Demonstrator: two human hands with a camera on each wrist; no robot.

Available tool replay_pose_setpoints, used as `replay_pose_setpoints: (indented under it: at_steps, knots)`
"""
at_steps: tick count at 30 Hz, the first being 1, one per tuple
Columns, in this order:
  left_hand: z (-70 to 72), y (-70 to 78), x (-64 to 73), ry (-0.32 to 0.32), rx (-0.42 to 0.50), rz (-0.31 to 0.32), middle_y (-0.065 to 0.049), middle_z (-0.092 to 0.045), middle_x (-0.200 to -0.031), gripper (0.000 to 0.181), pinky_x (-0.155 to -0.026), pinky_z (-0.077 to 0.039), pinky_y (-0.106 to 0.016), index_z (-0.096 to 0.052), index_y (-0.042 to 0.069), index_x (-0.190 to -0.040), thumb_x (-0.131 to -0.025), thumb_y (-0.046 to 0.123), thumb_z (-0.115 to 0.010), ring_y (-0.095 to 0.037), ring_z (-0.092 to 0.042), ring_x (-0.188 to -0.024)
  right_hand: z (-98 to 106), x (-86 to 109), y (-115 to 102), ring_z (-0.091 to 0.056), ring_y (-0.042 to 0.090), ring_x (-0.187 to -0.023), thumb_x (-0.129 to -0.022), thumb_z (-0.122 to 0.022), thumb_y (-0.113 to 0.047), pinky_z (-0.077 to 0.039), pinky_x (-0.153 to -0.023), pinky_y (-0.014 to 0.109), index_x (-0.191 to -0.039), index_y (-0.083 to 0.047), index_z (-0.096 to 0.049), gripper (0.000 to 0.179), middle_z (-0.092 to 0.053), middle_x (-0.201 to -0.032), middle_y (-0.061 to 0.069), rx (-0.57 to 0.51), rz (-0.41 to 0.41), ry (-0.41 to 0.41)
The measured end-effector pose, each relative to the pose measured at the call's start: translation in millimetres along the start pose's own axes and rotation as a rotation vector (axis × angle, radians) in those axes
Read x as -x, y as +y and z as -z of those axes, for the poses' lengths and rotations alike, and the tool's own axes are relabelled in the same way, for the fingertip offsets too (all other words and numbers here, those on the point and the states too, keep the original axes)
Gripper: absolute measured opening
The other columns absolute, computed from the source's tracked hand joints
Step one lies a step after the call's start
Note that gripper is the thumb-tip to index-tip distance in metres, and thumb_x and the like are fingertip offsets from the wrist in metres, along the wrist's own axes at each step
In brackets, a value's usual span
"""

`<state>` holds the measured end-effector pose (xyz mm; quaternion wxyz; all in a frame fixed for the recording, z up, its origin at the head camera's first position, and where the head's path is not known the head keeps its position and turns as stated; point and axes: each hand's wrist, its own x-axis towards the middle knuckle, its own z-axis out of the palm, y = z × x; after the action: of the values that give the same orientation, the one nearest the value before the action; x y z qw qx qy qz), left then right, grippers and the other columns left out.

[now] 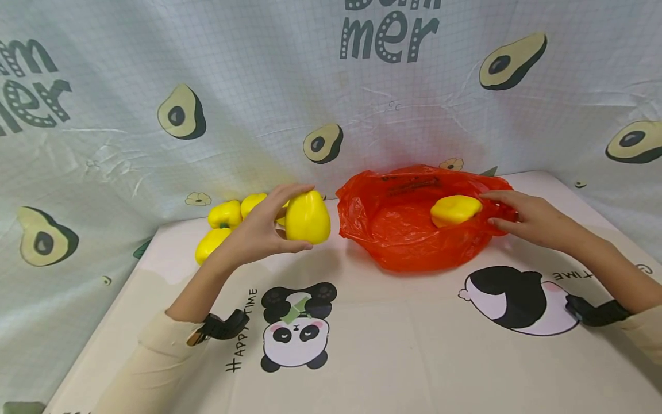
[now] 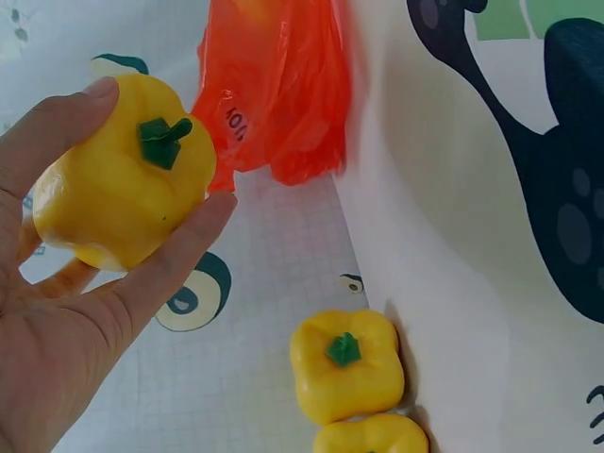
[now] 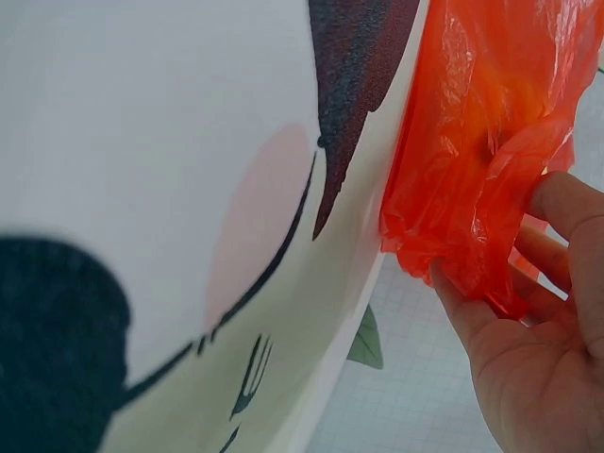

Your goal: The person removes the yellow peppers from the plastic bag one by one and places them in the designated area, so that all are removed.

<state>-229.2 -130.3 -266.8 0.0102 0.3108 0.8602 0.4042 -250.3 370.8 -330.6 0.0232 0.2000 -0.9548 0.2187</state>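
A yellow bell pepper (image 1: 308, 218) is gripped in my left hand (image 1: 264, 224), held above the table to the left of a red plastic bag (image 1: 414, 241). Its green stem (image 2: 162, 142) shows in the left wrist view. The bag stands with its mouth wide, and another yellow bell pepper (image 1: 455, 210) lies inside toward the right. At the bag's right side, my right hand (image 1: 532, 218) holds the thin plastic between thumb and fingers, as the right wrist view also shows with the bag's edge (image 3: 500, 236) bunched in the hand.
Several yellow bell peppers (image 1: 224, 214) sit at the table's back left, partly behind my left forearm. The tablecloth (image 1: 393, 339) carries printed pandas. Behind the table hangs a pale curtain (image 1: 248, 115) with avocado prints, close to the bag.
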Motion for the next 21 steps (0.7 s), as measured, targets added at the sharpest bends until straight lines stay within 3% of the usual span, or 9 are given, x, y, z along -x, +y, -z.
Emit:
replay_pose_setpoints:
  at_steps: [12,21]
  knots:
    - [0.3,-10.7,13.9,0.034,0.005,0.007,0.000,-0.039,-0.153,0.095,-0.088,-0.059,-0.048,-0.043,0.023,-0.152,-0.073,0.008,-0.092,-0.031,-0.049,-0.128,-0.4,-1.0,-1.8,-0.053,0.046,-0.117,-0.094,-0.071,-0.009,-0.057,-0.086,0.058,-0.145,-0.002,-0.048,0.057,-0.052,-0.138,0.029,0.004,0.012,0.010]
    - [0.7,-17.8,22.2,0.053,-0.021,0.066,-0.003,-0.038,-0.155,0.096,-0.090,-0.059,-0.047,-0.042,0.022,-0.152,-0.072,0.008,-0.093,-0.033,-0.048,-0.131,-0.4,-1.7,-1.5,-0.053,0.047,-0.119,-0.094,-0.071,-0.009,-0.056,-0.088,0.059,-0.146,-0.001,-0.047,0.057,-0.051,-0.139,0.030,0.008,-0.003,0.003]
